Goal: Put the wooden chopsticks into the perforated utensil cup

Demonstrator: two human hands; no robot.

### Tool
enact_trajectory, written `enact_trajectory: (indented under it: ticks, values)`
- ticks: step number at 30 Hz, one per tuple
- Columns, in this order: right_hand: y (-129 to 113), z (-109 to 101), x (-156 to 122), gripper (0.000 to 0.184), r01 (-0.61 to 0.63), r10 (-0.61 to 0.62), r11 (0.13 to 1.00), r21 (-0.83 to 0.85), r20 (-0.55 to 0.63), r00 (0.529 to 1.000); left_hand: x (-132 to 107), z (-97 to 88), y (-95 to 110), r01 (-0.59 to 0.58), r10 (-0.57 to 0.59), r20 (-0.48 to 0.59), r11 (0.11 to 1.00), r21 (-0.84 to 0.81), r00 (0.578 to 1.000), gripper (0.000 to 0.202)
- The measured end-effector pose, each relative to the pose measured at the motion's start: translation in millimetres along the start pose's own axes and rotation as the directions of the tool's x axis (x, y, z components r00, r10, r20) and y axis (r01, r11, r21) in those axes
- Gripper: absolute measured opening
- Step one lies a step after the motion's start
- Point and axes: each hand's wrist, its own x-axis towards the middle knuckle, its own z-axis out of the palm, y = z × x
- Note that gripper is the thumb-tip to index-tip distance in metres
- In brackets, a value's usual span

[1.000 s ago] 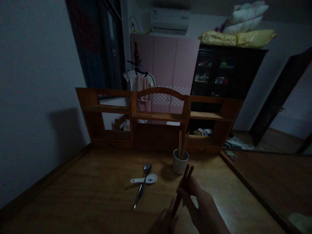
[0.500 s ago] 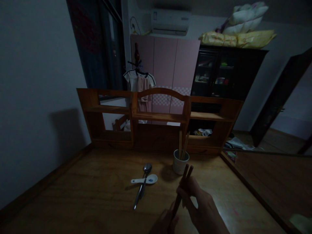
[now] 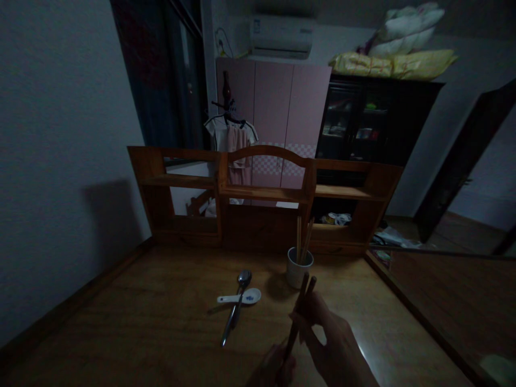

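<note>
A pair of dark brown chopsticks [image 3: 297, 317] slants up from the bottom of the view, held by both hands. My left hand [image 3: 272, 367] is closed around their lower part, partly cut off by the frame's edge. Higher up, my right hand [image 3: 328, 336] pinches them between thumb and fingers, the tips poking out above. Just behind the tips stands a pale cup [image 3: 297, 273] with several lighter chopsticks [image 3: 305, 242] upright in it. To the left, a long-handled metal spoon [image 3: 229, 324] lies across a white ceramic spoon [image 3: 250, 296] with a blue mark.
The wooden desktop [image 3: 141, 322] carries a low wooden shelf unit [image 3: 266, 193] along its back. A white wall [image 3: 60, 161] borders the left side, and a raised wooden edge [image 3: 419, 317] runs down the right.
The chopsticks' upper tips have shifted slightly left, and both hands keep their hold. The cup and spoons have stayed in place.
</note>
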Motion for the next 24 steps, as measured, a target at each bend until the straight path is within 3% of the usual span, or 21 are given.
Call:
enact_trajectory:
  ticks: [6,12,16,24]
  values:
    - [-2,2,0,0.012,-0.034,0.034,0.999,0.007,0.007,0.999,3,-2.6,8,0.109,-0.105,0.046,0.989,-0.098,0.993,0.057]
    - [-3,6,1,0.007,0.015,-0.015,1.0,-0.022,0.013,1.0,8,-10.2,9,0.067,-0.049,0.156,0.992,-0.11,0.987,0.056]
    - [-1,9,2,0.008,0.069,-0.07,0.996,-0.059,-0.021,0.997,8,-12.1,12,0.043,-0.033,0.121,0.996,-0.082,0.992,0.047]
    - [-7,7,5,0.009,0.027,-0.027,0.999,-0.028,-0.005,1.0,2,-15.3,26,-0.045,0.043,0.097,0.999,0.016,0.994,0.038]
